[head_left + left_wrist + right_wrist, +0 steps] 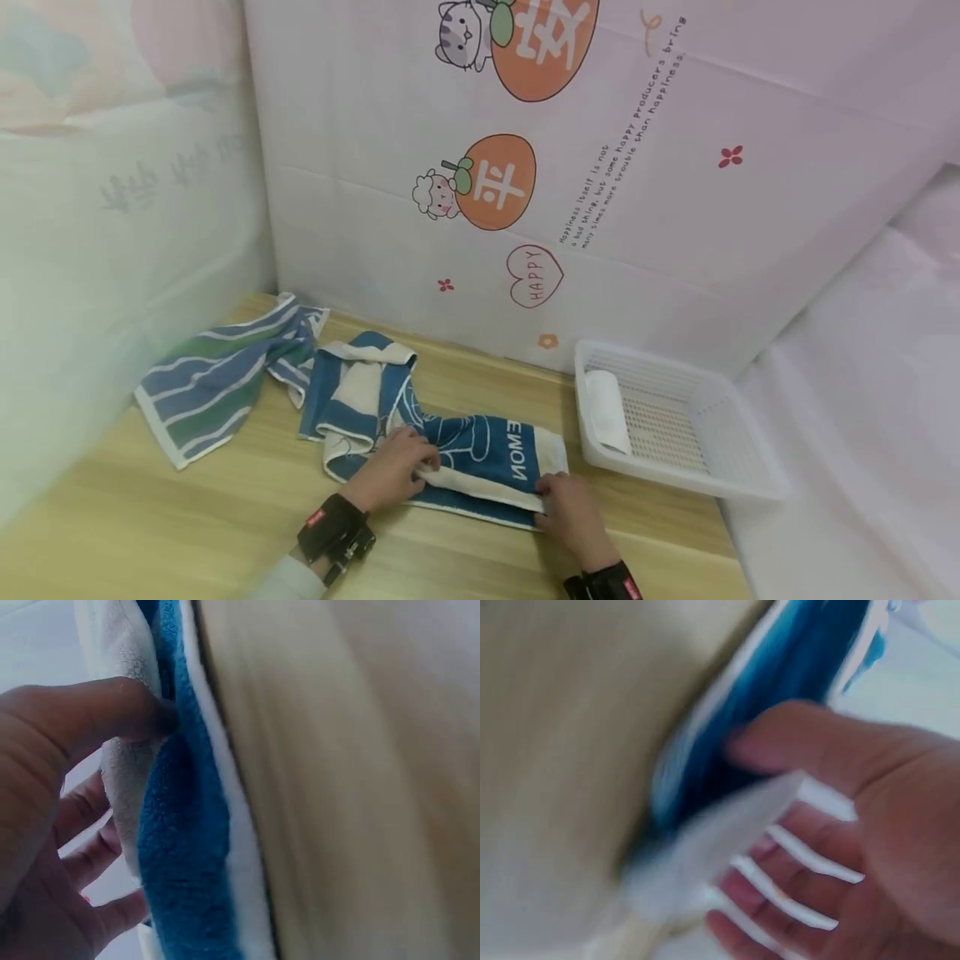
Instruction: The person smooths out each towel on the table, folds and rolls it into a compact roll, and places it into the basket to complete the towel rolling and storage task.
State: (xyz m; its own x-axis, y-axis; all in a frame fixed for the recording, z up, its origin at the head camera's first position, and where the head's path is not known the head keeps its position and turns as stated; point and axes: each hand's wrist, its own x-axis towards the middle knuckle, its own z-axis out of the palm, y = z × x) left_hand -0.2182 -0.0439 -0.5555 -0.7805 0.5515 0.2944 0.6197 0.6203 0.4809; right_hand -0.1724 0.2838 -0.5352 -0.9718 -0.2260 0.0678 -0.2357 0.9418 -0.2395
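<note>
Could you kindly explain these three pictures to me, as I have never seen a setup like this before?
Of course. There is no robot here: a person works with two bare hands, wearing a black strap on each wrist. The wide picture comes from a camera on the person's head, looking forward and down. The two close-ups come from cameras on the left and right wrists, each showing its own hand.

On the wooden-looking table lie a striped towel, a blue-and-white towel and, to the right, a white basket holding a white item I cannot identify.

The left hand and right hand both hold the blue-and-white towel along its near side, thumbs on one side of the cloth. The right close-up is rather blurred.
</note>
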